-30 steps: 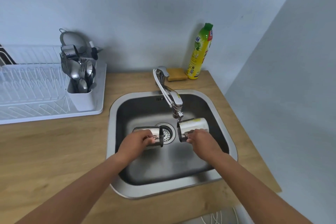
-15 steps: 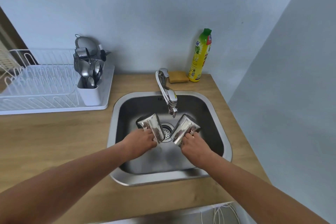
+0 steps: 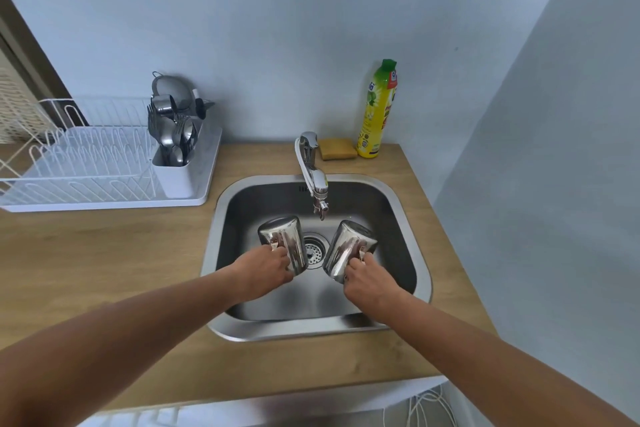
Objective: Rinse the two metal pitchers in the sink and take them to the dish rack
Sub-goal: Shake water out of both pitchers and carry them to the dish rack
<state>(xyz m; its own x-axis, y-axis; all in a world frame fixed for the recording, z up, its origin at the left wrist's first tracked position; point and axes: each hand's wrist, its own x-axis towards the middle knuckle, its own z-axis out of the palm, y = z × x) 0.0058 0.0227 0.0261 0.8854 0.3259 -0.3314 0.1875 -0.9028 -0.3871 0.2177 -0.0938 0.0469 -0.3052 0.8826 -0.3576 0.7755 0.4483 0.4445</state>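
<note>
Two shiny metal pitchers hang upside down over the steel sink (image 3: 412, 218), either side of the drain. My left hand (image 3: 265, 272) grips the left pitcher (image 3: 285, 241) by its handle. My right hand (image 3: 367, 279) grips the right pitcher (image 3: 348, 246) by its handle, and this one leans to the right. Both bottoms point up and away from me, and the openings are hidden. The faucet (image 3: 313, 177) spout ends just above and between them; I see no running water. The white dish rack (image 3: 90, 166) stands on the counter at the left.
A white cutlery holder (image 3: 175, 177) full of spoons and forks sits at the rack's right end. A yellow sponge (image 3: 337, 153) and a yellow dish-soap bottle (image 3: 377, 111) stand behind the sink. Wooden counter (image 3: 104, 270) stretches between sink and rack. A wall closes the right side.
Both pitchers went from lying sideways low in the sink to being lifted and tipped bottom-up. Since half a second ago they have turned slightly more upright.
</note>
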